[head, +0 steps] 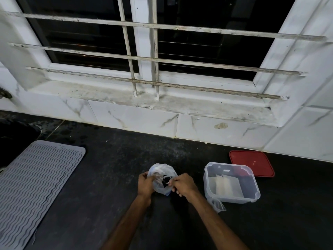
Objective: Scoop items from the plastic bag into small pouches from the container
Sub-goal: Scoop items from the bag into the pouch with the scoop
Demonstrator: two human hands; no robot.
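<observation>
A translucent white plastic bag (161, 173) sits on the dark countertop (111, 177), its mouth held apart by both hands. My left hand (145, 184) grips the bag's left edge. My right hand (183, 184) pinches the right edge near a small dark and white object (166, 179) inside the mouth. To the right stands a clear plastic container (231, 183) without its lid, holding small pale pouches (227, 185). One clear small pouch (217, 204) lies on the counter at the container's front left corner.
The container's red lid (251, 163) lies flat behind it by the tiled wall. A grey ribbed drying mat (34, 179) covers the left of the counter. A barred window and stained sill (153, 101) rise behind.
</observation>
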